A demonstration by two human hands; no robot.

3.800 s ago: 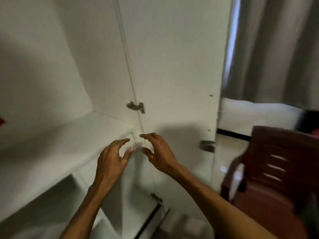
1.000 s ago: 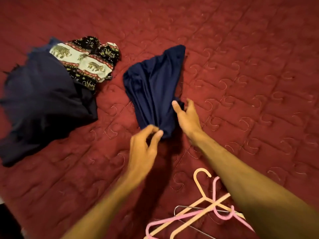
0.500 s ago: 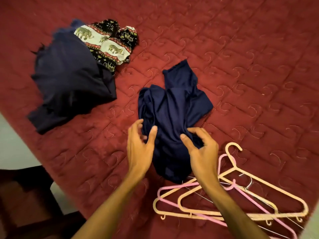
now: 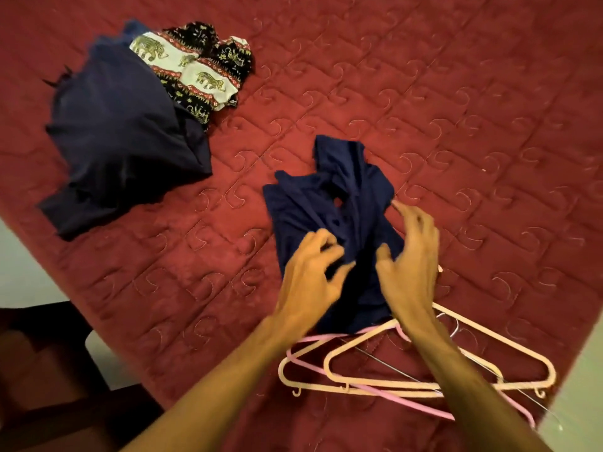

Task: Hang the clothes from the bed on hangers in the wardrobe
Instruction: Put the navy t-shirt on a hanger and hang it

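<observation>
Navy garment [image 4: 329, 203] crumpled on the bed [image 4: 456, 109] by the hangers [image 4: 408, 384], right grip [image 4: 411, 272] spread wide over it, left grip [image 4: 310, 282] curled, can't tell if holding.

On the bed [image 4: 456, 109] a garment [image 4: 326, 203] lies centred — a clothes pile [image 4: 120, 135] behind-left, hangers [image 4: 408, 383] touching its near edge.

dim warm light, hands smeared by motion

the light is low and warm, spread evenly over the red bedspread [image 4: 456, 109] with no glare. the left hand [image 4: 310, 282] and right hand [image 4: 411, 265] are soft with motion blur, their fingers smeared. the navy pile [image 4: 120, 135] loses most of its folds to shadow. quilt lines bow toward the frame edges, and the lower left corner sinks near black.
</observation>
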